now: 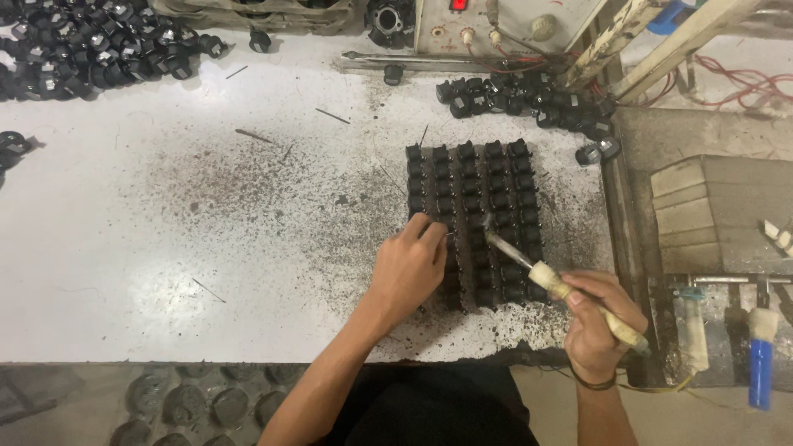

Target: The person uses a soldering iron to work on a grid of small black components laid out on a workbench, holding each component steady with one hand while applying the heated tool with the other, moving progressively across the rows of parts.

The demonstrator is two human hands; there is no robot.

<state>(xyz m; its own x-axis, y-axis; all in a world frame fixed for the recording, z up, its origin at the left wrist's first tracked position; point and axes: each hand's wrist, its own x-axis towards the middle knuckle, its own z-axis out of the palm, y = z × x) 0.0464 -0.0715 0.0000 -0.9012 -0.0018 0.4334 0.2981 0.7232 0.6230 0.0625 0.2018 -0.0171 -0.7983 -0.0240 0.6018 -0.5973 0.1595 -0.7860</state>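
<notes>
My right hand point(599, 318) grips a soldering iron point(552, 281) with a pale wooden handle; its metal tip reaches up-left onto a block of small black switch parts point(475, 194) set in neat rows on the white table point(165, 248). My left hand point(409, 268) rests on the block's left edge with fingers curled, pinching what looks like a thin wire against the parts. The iron's tip sits just right of my left fingertips.
Loose black parts lie in a pile at the far left point(91, 45) and another behind the block point(529, 99). A grey control box point(496, 25) with red wires stands at the back. A blue-handled tool point(760, 367) rests in a holder at right. Dark residue speckles the table.
</notes>
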